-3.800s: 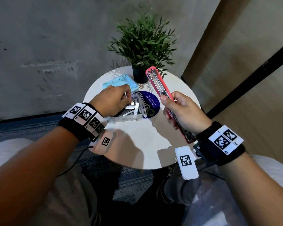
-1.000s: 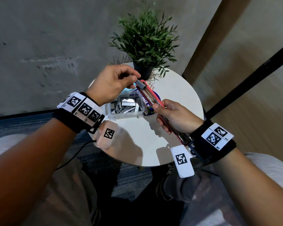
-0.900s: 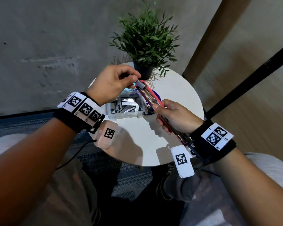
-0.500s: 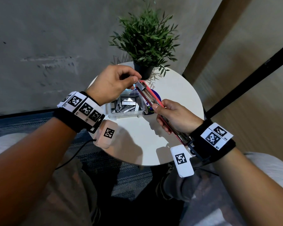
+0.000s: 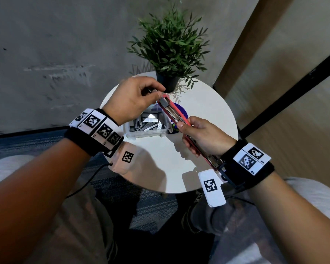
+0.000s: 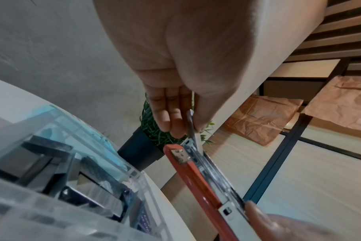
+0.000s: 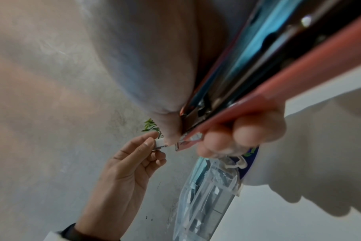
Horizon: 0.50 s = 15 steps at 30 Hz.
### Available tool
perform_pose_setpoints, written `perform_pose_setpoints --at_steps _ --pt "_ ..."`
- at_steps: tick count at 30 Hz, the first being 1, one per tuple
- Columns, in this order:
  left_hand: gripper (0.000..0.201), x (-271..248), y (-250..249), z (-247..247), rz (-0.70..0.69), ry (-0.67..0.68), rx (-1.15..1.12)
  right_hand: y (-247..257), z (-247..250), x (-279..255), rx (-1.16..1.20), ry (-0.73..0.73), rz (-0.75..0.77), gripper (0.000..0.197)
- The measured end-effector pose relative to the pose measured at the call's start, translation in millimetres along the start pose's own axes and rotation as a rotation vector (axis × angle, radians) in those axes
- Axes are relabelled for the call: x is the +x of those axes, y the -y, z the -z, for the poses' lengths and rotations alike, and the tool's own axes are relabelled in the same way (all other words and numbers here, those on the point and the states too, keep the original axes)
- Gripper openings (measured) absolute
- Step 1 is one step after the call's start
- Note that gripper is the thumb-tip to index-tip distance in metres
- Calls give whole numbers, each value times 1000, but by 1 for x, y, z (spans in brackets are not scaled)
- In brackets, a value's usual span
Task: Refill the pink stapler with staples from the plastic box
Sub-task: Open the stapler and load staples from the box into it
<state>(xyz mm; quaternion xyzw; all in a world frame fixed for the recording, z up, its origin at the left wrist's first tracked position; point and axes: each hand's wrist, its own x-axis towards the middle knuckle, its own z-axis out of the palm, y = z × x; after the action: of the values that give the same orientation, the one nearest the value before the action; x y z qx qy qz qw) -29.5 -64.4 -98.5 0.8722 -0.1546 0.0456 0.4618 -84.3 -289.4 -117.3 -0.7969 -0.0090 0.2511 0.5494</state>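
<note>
Since our left hand (image 5: 131, 100) left the plastic box (image 5: 147, 128), it pinches a staple strip (image 6: 191, 128) at the pink stapler (image 5: 176, 116) gripped in our right hand (image 5: 204, 136), over the table's (image 5: 208, 103) far edge, so loading has begun.

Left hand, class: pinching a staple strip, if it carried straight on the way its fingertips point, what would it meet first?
Probably the open front end of the pink stapler, where the staple strip in the left hand nearly touches its metal channel; exact depth is unclear.

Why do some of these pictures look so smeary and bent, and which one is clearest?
Head view: sharpest, though the wide lens bows the wall lines; the hands cast soft shadows on the white table. Left wrist view: the plastic box up close is blurred. Right wrist view: the pink stapler smears near the lens, with bluish glare on its metal.
</note>
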Motion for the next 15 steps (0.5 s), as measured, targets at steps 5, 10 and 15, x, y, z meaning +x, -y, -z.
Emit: perform_pose_setpoints --at_steps 5,10,15 --pt "21 -1 -4 -2 -63 -31 90 3 -1 -1 28 9 -8 26" --pt "18 -1 -2 -4 -92 -38 113 2 -1 -1 40 9 -8 26" --pt "14 -1 -1 -6 -92 -15 97 1 0 0 34 13 -8 28"
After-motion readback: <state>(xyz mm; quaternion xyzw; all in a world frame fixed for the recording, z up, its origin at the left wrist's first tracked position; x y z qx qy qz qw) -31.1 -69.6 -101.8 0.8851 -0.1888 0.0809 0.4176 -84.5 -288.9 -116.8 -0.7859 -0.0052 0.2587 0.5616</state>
